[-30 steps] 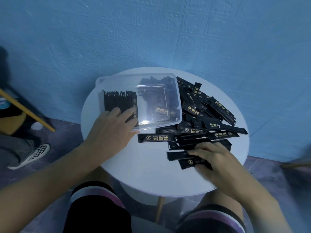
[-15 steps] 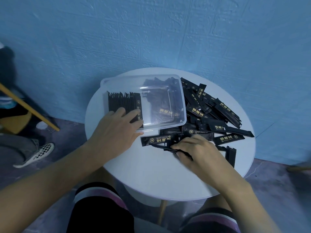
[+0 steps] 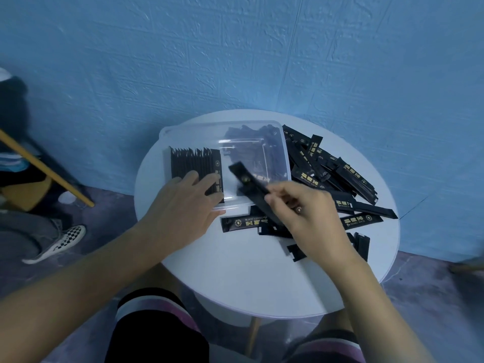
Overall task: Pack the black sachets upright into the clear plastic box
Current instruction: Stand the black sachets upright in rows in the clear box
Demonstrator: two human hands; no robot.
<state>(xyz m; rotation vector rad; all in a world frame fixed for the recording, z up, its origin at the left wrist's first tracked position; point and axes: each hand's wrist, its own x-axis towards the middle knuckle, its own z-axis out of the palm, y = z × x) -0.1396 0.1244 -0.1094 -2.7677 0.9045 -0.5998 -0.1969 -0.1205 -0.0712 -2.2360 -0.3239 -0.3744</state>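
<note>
Our left hand [image 3: 180, 208] lays flat fingers [image 3: 209, 182] on the upright row of black sachets [image 3: 192, 163] in the clear rectangular plastic box [image 3: 222, 123], mid-frame, probably so nothing flops; our right hand [image 3: 309, 213] pinches one slim black sachet [image 3: 245, 179] above it.

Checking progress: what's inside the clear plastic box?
Upright black sachets fill the left end of the clear plastic box; the left hand covers their near ends. Whether dark shapes rightward are inside is unclear.

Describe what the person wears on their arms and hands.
Both forearms are bare as far as the frame shows: no sleeves, gloves, watch or bracelet. The left hand and right hand show no rings that I can make out. Lower down are black shorts with pale and pink striped hems.
</note>
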